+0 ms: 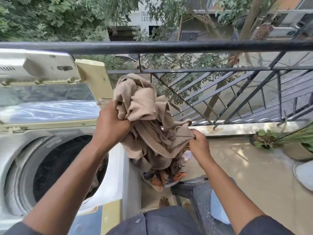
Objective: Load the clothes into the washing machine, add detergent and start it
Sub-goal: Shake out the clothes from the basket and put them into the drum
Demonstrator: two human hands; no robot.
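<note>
A bunched beige garment (144, 119) hangs in the air between the washing machine and the railing. My left hand (111, 123) grips its upper left part, and my right hand (199, 144) pinches its right edge lower down. The top-loading washing machine (116, 168) stands at the left with its lid (49, 97) raised. Its dark drum (55, 168) lies open below my left forearm, with some dark cloth inside at the right. Under the garment, a heap of mixed coloured clothes (162, 178) lies on the floor.
A black metal railing (169, 46) runs across the balcony just beyond the garment. Potted plants (288, 143) stand at the right on the tiled floor (245, 168). A dark plastic chair (194, 189) is beside my right forearm. A white round object (304, 175) sits at the right edge.
</note>
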